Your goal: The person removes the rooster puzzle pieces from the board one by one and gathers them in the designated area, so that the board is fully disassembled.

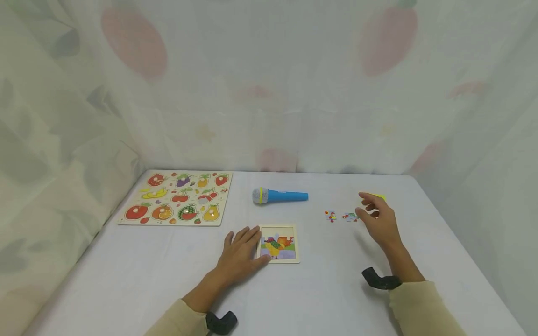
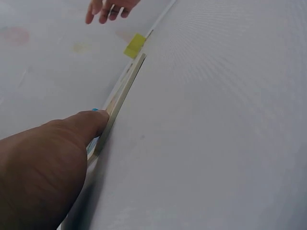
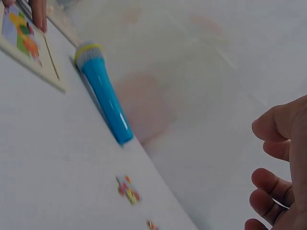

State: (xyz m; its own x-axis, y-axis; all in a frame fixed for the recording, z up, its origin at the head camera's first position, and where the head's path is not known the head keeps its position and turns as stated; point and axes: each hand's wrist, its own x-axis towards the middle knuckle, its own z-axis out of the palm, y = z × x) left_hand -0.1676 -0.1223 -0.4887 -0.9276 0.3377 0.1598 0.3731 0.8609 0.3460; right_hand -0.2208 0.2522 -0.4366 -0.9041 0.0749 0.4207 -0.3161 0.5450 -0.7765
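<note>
A small square wooden jigsaw puzzle (image 1: 277, 256) lies in front of me, its tray partly filled with coloured pieces and a bare strip along the top. My left hand (image 1: 239, 256) rests at its left side, fingers fairly straight, thumb on the lower part and index finger at the upper left corner. To the right, my right hand (image 1: 378, 224) hovers over the table with loosely bent fingers and nothing between them. Two loose jigsaw pieces, one (image 1: 330, 216) farther left and another (image 1: 350, 217) near my right thumb, lie on the table. A yellow item (image 1: 379, 196) shows partly behind that hand.
A toy microphone (image 1: 286, 196), blue with a grey head, lies behind the small puzzle. At the back left is a large fruit peg puzzle board (image 1: 176, 198). Patterned curtains (image 1: 269, 93) stand along the table's back and sides.
</note>
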